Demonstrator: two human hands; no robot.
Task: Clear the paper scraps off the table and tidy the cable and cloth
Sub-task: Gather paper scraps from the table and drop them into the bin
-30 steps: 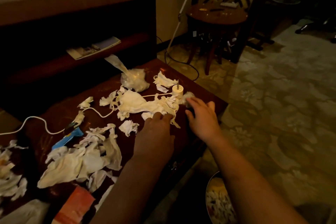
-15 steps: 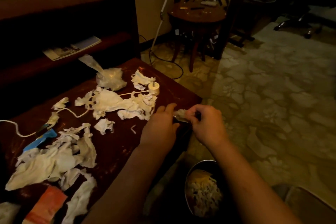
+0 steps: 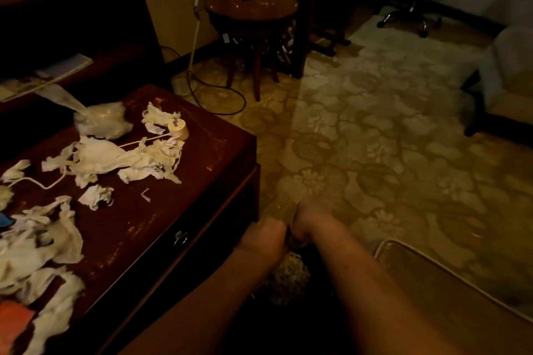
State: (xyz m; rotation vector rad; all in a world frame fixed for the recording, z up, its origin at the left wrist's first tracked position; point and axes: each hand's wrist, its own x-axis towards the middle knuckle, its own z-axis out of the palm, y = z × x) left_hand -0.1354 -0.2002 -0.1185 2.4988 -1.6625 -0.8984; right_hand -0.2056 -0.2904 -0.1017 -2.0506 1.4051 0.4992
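Torn white paper scraps [image 3: 115, 158] lie scattered over the dark wooden table [image 3: 202, 158]. Among them runs a white cable [image 3: 37, 181] that ends in a round cream plug [image 3: 178, 130]. Crumpled whitish cloth-like pieces [image 3: 34, 251] fill the near left. My left hand [image 3: 264, 235] and my right hand [image 3: 310, 225] are pressed together below the table's edge, knuckles up, fingers curled downward. A small crumpled scrap [image 3: 294, 241] shows between them. Directly below sits a dark bin with scraps in it [image 3: 288, 277].
A clear plastic bag [image 3: 101, 121] lies at the table's far side, an orange item [image 3: 14, 320] at the near left. A round wooden stool [image 3: 251, 8] and a black floor cable [image 3: 225, 95] stand beyond. Patterned carpet [image 3: 389, 167] spreads right; a padded edge [image 3: 432, 282] is nearby.
Both hands left the tabletop with a scrap pinched between them and dropped below the table's edge over the bin. My view swung right toward the floor.
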